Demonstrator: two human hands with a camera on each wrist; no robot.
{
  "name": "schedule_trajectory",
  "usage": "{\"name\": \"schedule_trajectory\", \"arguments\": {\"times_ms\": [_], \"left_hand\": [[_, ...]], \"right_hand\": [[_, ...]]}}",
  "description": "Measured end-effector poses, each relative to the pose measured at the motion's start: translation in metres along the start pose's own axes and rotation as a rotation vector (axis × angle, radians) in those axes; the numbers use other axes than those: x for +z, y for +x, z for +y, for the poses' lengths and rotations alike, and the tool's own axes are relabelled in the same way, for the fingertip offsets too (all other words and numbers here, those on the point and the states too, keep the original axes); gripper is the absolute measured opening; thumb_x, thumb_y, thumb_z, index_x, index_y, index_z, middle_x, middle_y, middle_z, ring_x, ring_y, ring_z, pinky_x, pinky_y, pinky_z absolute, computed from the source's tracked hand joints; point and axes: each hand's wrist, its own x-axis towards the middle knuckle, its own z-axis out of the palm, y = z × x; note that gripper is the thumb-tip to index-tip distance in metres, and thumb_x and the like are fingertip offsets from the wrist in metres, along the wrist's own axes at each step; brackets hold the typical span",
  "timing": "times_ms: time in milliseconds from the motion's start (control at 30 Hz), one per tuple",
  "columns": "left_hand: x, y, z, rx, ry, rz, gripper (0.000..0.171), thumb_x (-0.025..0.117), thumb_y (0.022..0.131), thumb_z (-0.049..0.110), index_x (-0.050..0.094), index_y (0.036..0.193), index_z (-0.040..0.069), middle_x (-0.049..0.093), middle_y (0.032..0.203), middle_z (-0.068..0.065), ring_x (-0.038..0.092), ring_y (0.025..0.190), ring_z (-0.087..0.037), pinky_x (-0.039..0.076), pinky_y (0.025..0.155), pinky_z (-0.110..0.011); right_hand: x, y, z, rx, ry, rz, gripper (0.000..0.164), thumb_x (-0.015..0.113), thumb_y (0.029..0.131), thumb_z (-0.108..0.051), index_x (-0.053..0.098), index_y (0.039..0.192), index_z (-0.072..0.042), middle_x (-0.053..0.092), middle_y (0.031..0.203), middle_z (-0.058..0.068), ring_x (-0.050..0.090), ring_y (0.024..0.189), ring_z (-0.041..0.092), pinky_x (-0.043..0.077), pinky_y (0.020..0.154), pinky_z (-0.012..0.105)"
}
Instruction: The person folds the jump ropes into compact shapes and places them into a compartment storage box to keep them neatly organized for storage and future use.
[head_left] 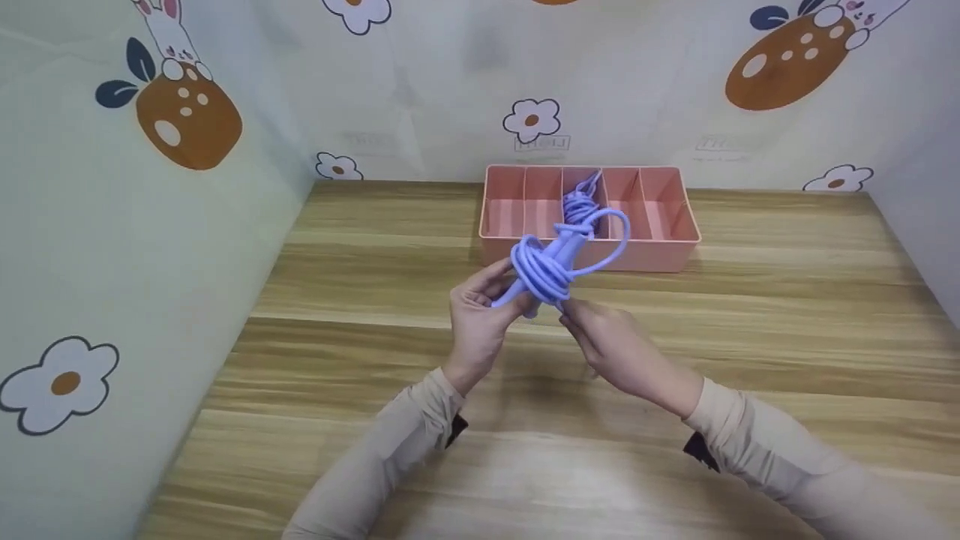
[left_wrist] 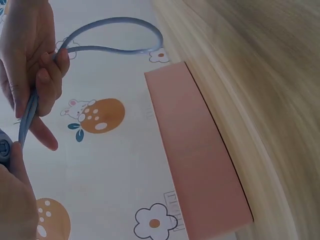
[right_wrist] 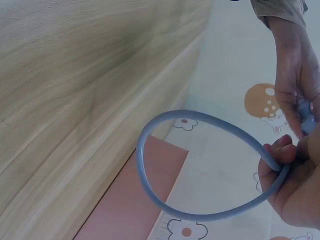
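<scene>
A periwinkle-blue jump rope [head_left: 541,271], its cord wound in several turns round its handles, is held up in front of the pink box. My left hand [head_left: 480,319] grips the bundle from the left, fingers behind it and thumb in front. From the lower right, my right hand [head_left: 619,345] pinches the cord close to the wound turns. A loose loop of cord [right_wrist: 200,216] stands out from the right fingers in the right wrist view. The left wrist view has both hands close together, with part of the bundle cut off by the frame edge.
A pink box [head_left: 585,255] with several compartments stands at the table's back, by the patterned wall sheet [head_left: 420,90]. Its middle compartment holds another wound blue cord bundle [head_left: 580,204]. The wood-grain table [head_left: 337,360] extends around it; sheets rise at the sides.
</scene>
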Motion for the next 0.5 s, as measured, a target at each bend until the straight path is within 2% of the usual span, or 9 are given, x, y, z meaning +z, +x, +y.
{"name": "schedule_trajectory", "arguments": {"times_ms": [67, 133, 200, 367, 500], "left_hand": [[-0.001, 0.001, -0.003, -0.004, 0.045, 0.039, 0.042, 0.063, 0.067, -0.021, 0.066, 0.103, 0.001, 0.070, 0.082, -0.011, 0.065, 0.067, -0.015, 0.055, 0.054, -0.026], [-0.003, 0.002, -0.007, -0.009, 0.088, 0.047, 0.041, 0.065, 0.067, -0.020, 0.059, 0.106, -0.012, 0.068, 0.086, -0.019, 0.065, 0.071, -0.017, 0.056, 0.055, -0.027], [-0.004, 0.002, -0.010, -0.006, 0.129, 0.037, 0.043, 0.067, 0.067, -0.018, 0.052, 0.108, -0.019, 0.066, 0.090, -0.025, 0.066, 0.076, -0.017, 0.056, 0.056, -0.027], [-0.008, 0.006, -0.016, 0.015, 0.200, 0.015, 0.043, 0.069, 0.067, -0.015, 0.053, 0.107, -0.019, 0.063, 0.094, -0.031, 0.065, 0.077, -0.015, 0.055, 0.056, -0.025], [-0.011, 0.009, -0.019, 0.034, 0.263, 0.000, 0.041, 0.069, 0.067, -0.016, 0.055, 0.106, -0.018, 0.061, 0.095, -0.033, 0.065, 0.077, -0.012, 0.055, 0.056, -0.024]], "right_hand": [[0.003, -0.001, 0.001, -0.042, -0.042, 0.009, 0.021, 0.052, 0.090, -0.001, 0.054, 0.110, 0.003, 0.061, 0.077, 0.008, 0.060, 0.068, 0.021, 0.052, 0.058, 0.035], [0.006, -0.003, 0.003, -0.059, -0.060, 0.013, 0.021, 0.054, 0.088, -0.001, 0.054, 0.109, 0.003, 0.059, 0.075, 0.006, 0.058, 0.065, 0.020, 0.052, 0.056, 0.032], [0.008, -0.004, 0.004, -0.058, -0.066, 0.014, 0.026, 0.055, 0.088, -0.002, 0.053, 0.113, 0.004, 0.059, 0.074, 0.005, 0.057, 0.064, 0.018, 0.051, 0.056, 0.031], [0.008, -0.008, 0.004, -0.020, -0.025, -0.017, 0.040, 0.053, 0.090, -0.004, 0.046, 0.127, 0.004, 0.060, 0.077, 0.006, 0.057, 0.065, 0.018, 0.052, 0.058, 0.032], [0.005, -0.010, 0.006, 0.013, 0.014, -0.017, 0.033, 0.053, 0.090, -0.003, 0.050, 0.122, 0.005, 0.058, 0.074, 0.005, 0.054, 0.063, 0.016, 0.050, 0.056, 0.030]]}}
